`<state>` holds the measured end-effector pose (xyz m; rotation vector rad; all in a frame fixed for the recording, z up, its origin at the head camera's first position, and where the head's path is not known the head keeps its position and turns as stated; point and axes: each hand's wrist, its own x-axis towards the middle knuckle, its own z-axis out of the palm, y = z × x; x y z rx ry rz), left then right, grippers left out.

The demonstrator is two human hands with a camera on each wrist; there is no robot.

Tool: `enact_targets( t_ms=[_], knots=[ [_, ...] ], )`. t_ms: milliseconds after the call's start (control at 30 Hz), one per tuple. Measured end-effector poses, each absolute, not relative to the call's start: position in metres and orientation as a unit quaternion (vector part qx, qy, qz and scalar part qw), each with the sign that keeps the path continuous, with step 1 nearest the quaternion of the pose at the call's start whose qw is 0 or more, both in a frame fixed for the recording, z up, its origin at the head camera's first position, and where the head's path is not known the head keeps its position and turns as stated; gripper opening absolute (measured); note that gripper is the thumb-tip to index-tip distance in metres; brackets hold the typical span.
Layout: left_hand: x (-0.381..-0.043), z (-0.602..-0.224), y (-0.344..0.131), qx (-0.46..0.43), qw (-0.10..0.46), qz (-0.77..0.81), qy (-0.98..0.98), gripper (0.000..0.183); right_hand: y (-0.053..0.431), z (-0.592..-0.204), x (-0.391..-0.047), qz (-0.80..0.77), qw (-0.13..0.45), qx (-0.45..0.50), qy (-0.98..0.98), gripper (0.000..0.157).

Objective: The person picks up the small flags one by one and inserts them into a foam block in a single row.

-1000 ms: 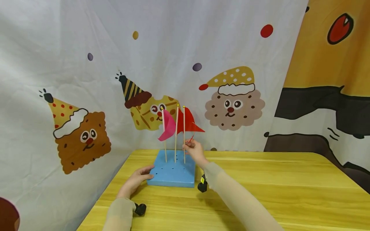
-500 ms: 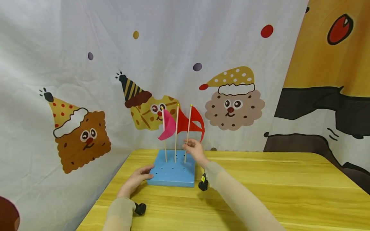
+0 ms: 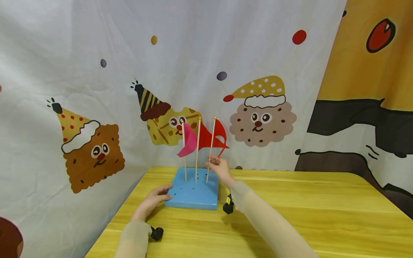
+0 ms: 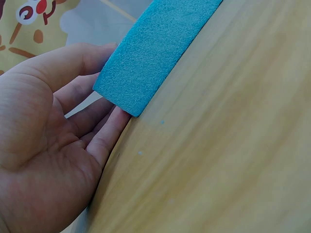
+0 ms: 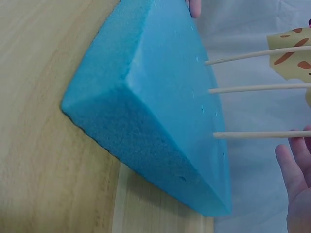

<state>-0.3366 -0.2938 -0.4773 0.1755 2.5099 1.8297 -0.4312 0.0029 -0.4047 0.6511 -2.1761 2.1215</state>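
Observation:
A blue foam block [image 3: 193, 197] with small holes in its top lies on the table, and three flags on thin wooden sticks stand in it. My left hand [image 3: 151, 201] holds the block's left edge, the thumb on top and fingers against the side, as the left wrist view shows. With thumb and fingers my right hand [image 3: 222, 172] pinches the stick of the rightmost red flag [image 3: 220, 126], which leans right; its foot meets the block. Beside it are another red flag [image 3: 204, 140] and a pink flag [image 3: 189, 140]. The right wrist view shows three stick bases [image 5: 228, 135] in the block.
The block rests near the back of a wooden table [image 3: 290, 208]. Right behind it hangs a white cloth [image 3: 180, 53] printed with cartoon biscuits. A camera [image 3: 228, 205] is strapped at the right wrist and another [image 3: 157, 233] at the left.
The rightmost stick's top has swung right, from upright to leaning. Its red cloth has changed shape, now with a curled tail. My left hand stays at the block, and the head view shifts slightly.

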Motion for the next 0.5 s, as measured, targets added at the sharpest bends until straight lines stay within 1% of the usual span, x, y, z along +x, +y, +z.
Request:
enact_targets(
  t_ms=[67,200,267,367,500],
  knots=[
    [-0.335,-0.477,-0.293,0.059,0.017,0.589,0.806,0.057,0.004,-0.407,-0.432,0.682,0.021,0.202,-0.703,0.033],
    [-0.334,-0.478,-0.292,0.062,0.024,0.589,0.806,0.058,0.005,-0.421,-0.444,0.684,0.034,0.183,-0.706,0.033],
    [-0.334,-0.478,-0.292,0.062,0.028,0.588,0.806,0.059,0.008,-0.423,-0.444,0.682,0.035,0.185,-0.707,0.034],
    [-0.335,-0.479,-0.294,0.059,0.031,0.588,0.806,0.058,0.019,-0.424,-0.442,0.681,0.027,0.191,-0.706,0.036],
    [-0.337,-0.479,-0.297,0.057,0.031,0.588,0.806,0.059,0.046,-0.417,-0.434,0.677,0.006,0.195,-0.710,0.035]
  ],
)
